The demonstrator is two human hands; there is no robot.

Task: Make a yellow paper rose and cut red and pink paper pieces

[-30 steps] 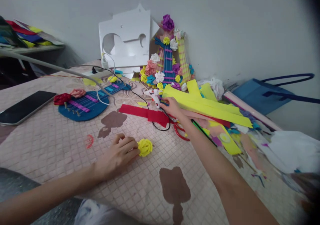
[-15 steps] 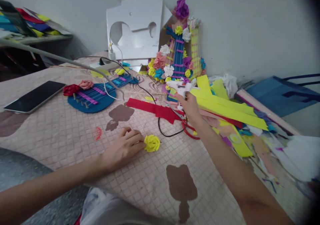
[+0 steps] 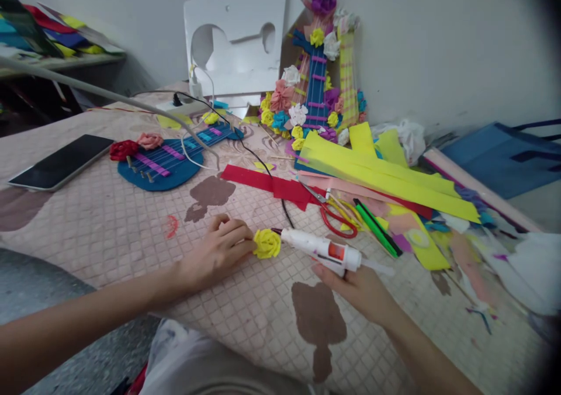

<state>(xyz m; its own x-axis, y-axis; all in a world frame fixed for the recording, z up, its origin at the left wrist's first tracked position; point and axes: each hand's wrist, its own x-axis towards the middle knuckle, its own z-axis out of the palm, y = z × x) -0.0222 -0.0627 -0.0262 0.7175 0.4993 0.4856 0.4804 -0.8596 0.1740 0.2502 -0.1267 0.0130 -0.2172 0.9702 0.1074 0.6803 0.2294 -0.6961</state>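
Paper flower (image 3: 267, 243) on desk (image 3: 245, 319) before me, my left hand (image 3: 223, 248) gripping its left edge. Glue gun (image 3: 313, 245) in my right hand (image 3: 368, 293), nozzle just right of the flower. Behind these: paper strip (image 3: 252, 177), scissors (image 3: 322, 198) crossing its right end. Model guitar (image 3: 175, 179) behind my left hand, phone (image 3: 61, 162) left of it. Board (image 3: 239, 73) at back, standing guitars (image 3: 318, 85) to its right. Bag (image 3: 499, 161) far right.

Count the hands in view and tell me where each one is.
2: the left hand, touching the yellow flower, and the right hand, holding the white glue gun. No others show.
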